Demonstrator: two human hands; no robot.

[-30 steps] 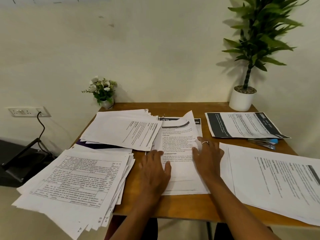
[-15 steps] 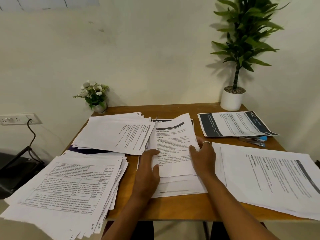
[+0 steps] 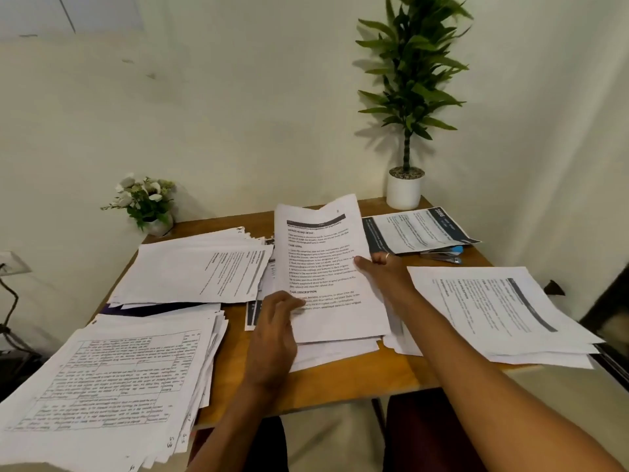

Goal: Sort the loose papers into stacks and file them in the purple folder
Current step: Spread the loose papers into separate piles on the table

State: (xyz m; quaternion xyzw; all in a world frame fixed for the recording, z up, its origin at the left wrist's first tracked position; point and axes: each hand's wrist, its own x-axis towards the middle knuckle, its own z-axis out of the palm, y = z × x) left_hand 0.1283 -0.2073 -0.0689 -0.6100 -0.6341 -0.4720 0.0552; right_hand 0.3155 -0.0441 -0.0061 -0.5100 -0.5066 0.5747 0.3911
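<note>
Fingers (image 3: 363, 265) of the right hand (image 3: 386, 277): clamped on the right edge of a sheet (image 3: 320, 253), thumb laid on the printed face, the others hidden behind it. A ring is worn on one finger.

Fingers (image 3: 291, 303) of the left hand (image 3: 274, 335): bent and laid against the sheet's lower left edge; whether that edge is gripped or merely touched cannot be told.

Sheet: printed text under a dark header band, raised at the far end and tilted toward the viewer, its near edge low over the middle stack (image 3: 335, 354).

Middle stack: laid on the counter (image 3: 340, 383), between the two forearms.

Folder (image 3: 160, 308): seen only as a dark purple strip on the counter's left side, covered by the back-left stack (image 3: 197, 270) and bordered in front by the near-left stack (image 3: 112, 376), whose top page is ruled into a table and which overhangs the counter's edge.

Right stack (image 3: 500, 308): placed just beside the right forearm.

Banded sheet (image 3: 418, 229): laid at the back right, a blue stapler (image 3: 446, 256) partly tucked under its near edge.

Plant (image 3: 408, 97): tall, potted in white, at the back right corner.

Flowers (image 3: 146, 199): small pot, at the back left corner.
</note>
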